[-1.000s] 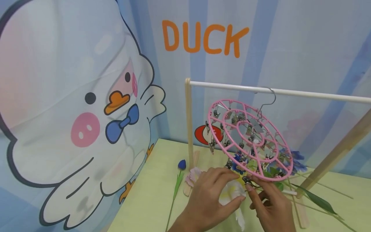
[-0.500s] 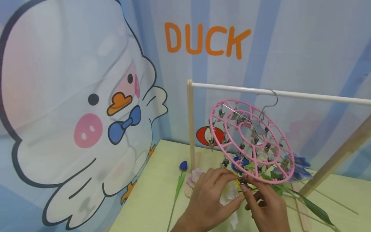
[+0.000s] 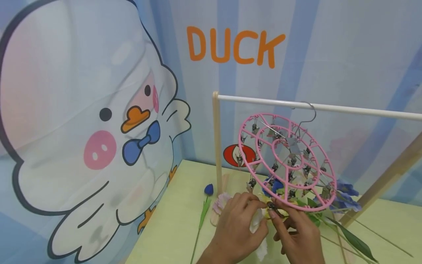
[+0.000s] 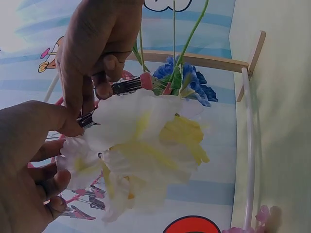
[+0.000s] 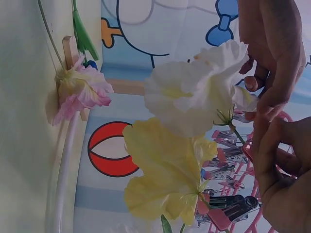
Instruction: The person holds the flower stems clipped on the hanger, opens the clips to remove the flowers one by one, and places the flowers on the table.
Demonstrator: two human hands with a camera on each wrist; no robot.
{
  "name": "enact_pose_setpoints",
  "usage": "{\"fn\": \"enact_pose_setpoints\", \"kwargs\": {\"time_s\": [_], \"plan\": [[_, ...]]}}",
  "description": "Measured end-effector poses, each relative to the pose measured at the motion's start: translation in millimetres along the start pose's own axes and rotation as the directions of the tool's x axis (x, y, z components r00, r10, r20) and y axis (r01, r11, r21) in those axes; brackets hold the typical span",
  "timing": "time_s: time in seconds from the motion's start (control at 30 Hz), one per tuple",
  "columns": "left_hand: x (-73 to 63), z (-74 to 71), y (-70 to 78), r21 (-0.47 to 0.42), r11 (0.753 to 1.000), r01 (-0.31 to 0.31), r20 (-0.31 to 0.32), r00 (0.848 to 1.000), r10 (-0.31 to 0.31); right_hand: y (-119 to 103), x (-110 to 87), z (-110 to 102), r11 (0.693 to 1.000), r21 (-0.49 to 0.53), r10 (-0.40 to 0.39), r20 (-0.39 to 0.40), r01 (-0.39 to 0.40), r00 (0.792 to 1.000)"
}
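While the blue bud [image 3: 208,189] is left alone: it is set at the left of the surface [image 3: 174,205], its head at the far end.
Pink flower [image 3: 221,202]: kept by the foot of the wood post, not touched.
Left hand [image 3: 235,223]: the thumb has been drawn in closer to the bent fingers than it was a second ago. The fingers are by the clip and the white petals; whether anything is squeezed cannot be told.
White flower [image 5: 194,87]: held off the surface, between the hands, and moved a little left. The bloom is pointed down and the stem is pointed up to the clip, so its long line is slanted.
Clip [image 3: 271,206]: brought a little left too, so it seems that flower and clip are being fitted together and are not ready to be let go.
Yellow flower [image 5: 160,174]: hung bloom down from another clip.
Pink hanger [image 3: 286,174]: hung from the white rod [image 3: 263,101], turned a little, and tipped with its right side low.
Right hand [image 3: 296,227]: thumb and fingers are clamped on the clip.
Blue flowers [image 3: 344,196]: seen behind the hanger's right edge.
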State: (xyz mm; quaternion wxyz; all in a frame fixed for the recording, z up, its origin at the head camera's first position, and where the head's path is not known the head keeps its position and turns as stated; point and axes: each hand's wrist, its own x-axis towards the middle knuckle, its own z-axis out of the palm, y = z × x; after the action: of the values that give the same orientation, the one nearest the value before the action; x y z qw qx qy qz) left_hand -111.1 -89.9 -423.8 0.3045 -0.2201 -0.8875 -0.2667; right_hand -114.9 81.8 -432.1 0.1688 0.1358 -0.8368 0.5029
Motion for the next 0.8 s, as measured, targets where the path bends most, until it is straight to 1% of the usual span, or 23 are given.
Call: {"fn": "enact_pose_setpoints", "kwargs": {"time_s": [0.17,0.27,0.4,0.6,0.8], "plan": [[-1.3,1.6,-2.3,0.06,0.998,0.004,-0.003,1.0,-0.004,-3.5,-0.6,2.7,0.999,0.012,0.046,0.016,-0.047,0.999],[-1.9,2.6,-3.0,0.103,0.995,0.004,0.004,1.0,-0.005,-4.6,-0.9,4.5,0.998,0.017,0.057,0.022,-0.057,0.998],[-2.5,4.2,-3.3,0.137,0.991,0.002,0.011,1.0,-0.003,-6.1,-0.9,5.8,0.998,0.014,0.066,0.027,-0.066,0.997],[-2.3,7.2,-3.4,0.161,0.987,0.014,0.013,1.0,-0.016,-7.2,-0.9,7.1,0.998,0.014,0.055,0.022,-0.055,0.998],[-2.3,9.1,-3.6,0.178,0.984,0.024,0.019,0.999,-0.028,-4.6,-1.5,8.6,1.0,0.016,0.012,0.013,-0.012,1.0]]}}
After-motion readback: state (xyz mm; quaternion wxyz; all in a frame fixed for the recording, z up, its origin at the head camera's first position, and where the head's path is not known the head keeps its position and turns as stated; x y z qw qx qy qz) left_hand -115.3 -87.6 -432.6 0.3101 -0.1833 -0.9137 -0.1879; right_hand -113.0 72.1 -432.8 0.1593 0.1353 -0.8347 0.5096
